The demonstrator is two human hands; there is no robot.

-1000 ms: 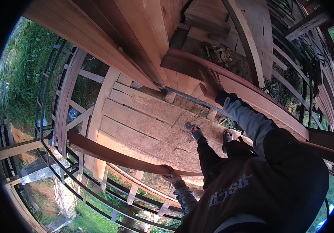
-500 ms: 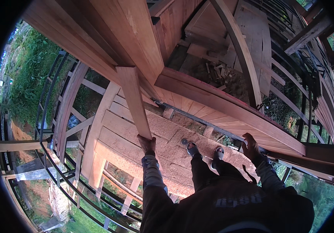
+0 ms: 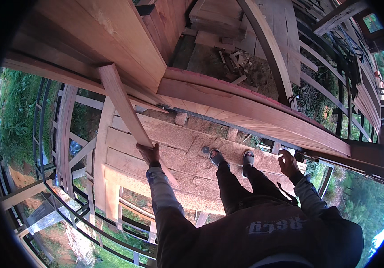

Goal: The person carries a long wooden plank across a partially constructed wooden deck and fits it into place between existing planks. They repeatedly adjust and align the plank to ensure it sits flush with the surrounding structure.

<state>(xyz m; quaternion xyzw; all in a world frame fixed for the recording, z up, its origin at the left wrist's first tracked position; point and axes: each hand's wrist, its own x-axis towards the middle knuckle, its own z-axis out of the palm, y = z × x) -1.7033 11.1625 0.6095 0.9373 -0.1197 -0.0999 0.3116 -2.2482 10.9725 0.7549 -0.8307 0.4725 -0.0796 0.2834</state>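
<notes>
My left hand is closed around a long, flat wooden board. The board slants up and to the left, its far end overlapping the planked wooden wall in the view. A tapering piece of it shows below my grip. On the other side, my right hand is raised near the right end of the low planked panel. Its fingers are bent but apart from the thumb, and nothing shows in them.
I stand in sandals on a sawdust-covered plank platform. Curved black metal rails run along the left and lower side, with grass and soil beyond. Past the panel, a curved wooden beam rises over wood scraps and loose boards.
My left hand and the board have shifted left and slightly up in view, and the board tilts more to the left. My right hand's fingers are more bent. The whole view has turned slightly.
</notes>
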